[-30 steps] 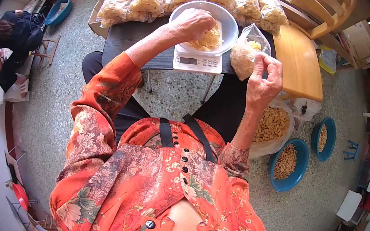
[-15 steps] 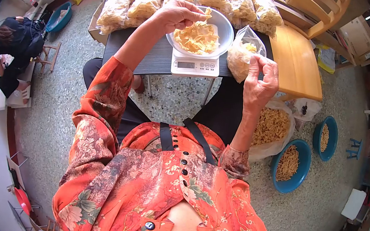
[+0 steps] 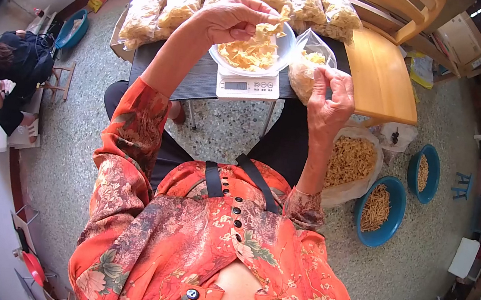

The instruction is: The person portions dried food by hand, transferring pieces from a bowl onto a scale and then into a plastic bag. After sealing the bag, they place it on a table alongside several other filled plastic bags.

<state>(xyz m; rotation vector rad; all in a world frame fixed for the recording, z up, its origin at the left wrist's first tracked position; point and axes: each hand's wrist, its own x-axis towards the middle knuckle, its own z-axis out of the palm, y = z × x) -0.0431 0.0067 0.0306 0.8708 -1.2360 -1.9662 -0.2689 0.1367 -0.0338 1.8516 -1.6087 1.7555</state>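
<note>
My left hand pinches a few yellowish dried flakes above the rim of a pale round bowl. More flakes lie inside the bowl, which rests on a white digital scale. Its display is too small to read. To the right of the bowl stands a clear plastic bag, open at the top and partly filled with the same flakes. My right hand has its thumb and fingers closed on the edge of that bag.
Filled bags line the back of the dark table. A wooden chair stands at the right. On the floor are a large sack of pieces and two blue basins. A person sits far left.
My left hand has risen out of the bowl with flakes between its fingers and moved toward the right. My right hand stays by the bag's edge. The whole view has shifted slightly.
</note>
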